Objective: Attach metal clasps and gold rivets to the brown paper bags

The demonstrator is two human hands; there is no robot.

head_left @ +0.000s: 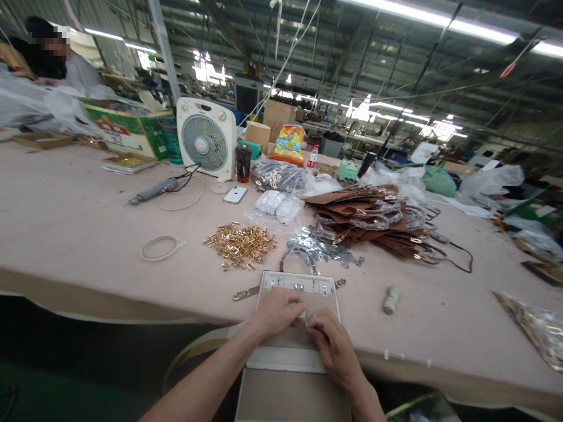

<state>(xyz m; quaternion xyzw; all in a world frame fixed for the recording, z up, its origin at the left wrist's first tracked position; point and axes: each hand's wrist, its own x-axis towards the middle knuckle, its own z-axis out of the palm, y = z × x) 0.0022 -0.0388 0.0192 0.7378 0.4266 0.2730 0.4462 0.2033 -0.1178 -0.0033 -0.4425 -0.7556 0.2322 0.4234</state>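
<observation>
An unfinished handbag piece (292,392) with pale edging lies across the table's front edge toward me, its lower part over the edge. A brown handle (303,251) wrapped in clear plastic is at its far end, and a brown strap end (246,292) with a metal fitting sticks out to the left. Over its upper part, my left hand (280,310) is closed, fingers curled inward. Close beside it on the right, my right hand (333,340) has its fingertips pinched together. A small whitish bit shows between the hands; what the fingers hold cannot be made out.
Beyond the piece lie a heap of gold fittings (241,245) and silver metal plates (319,243). Brown bag parts (369,220) are stacked at right. A tape roll (159,248), grey corded tool (153,190), phone (235,194) and fan (206,138) stand leftward. Another person sits far left.
</observation>
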